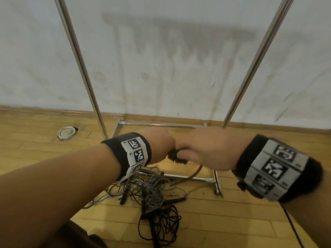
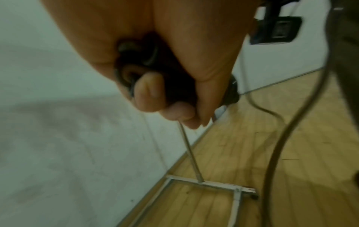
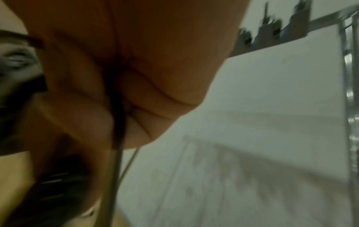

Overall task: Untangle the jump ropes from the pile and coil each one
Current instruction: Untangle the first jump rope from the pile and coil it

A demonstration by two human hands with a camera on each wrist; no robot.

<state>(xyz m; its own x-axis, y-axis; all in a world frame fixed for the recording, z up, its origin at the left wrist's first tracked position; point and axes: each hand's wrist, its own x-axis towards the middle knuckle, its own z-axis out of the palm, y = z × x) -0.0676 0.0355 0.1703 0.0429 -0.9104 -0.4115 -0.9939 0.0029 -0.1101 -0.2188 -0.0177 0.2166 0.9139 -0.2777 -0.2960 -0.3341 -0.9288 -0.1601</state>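
Left hand (image 1: 157, 145): fingers clamped on the brown rope coil (image 1: 176, 155).
Right hand (image 1: 209, 149): fingers clamped on the same coil.
Rope pile (image 1: 150, 192): lay on the floor below the coil.

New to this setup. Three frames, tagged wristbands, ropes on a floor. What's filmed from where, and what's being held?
No machine here: a person works with bare hands, and the black wristbands with printed tags carry cameras. The wide picture comes from a head camera looking down; the other two look along each wrist at the fingers. In the head view the left hand and right hand meet in front of a metal rack standing against the wall. Between them is a dark coiled rope; the left wrist view shows fingers curled round that bundle. The right hand grips a strand, whose loose tail hangs toward the floor. Below lies the tangled pile of ropes with black handles on the wooden floor.
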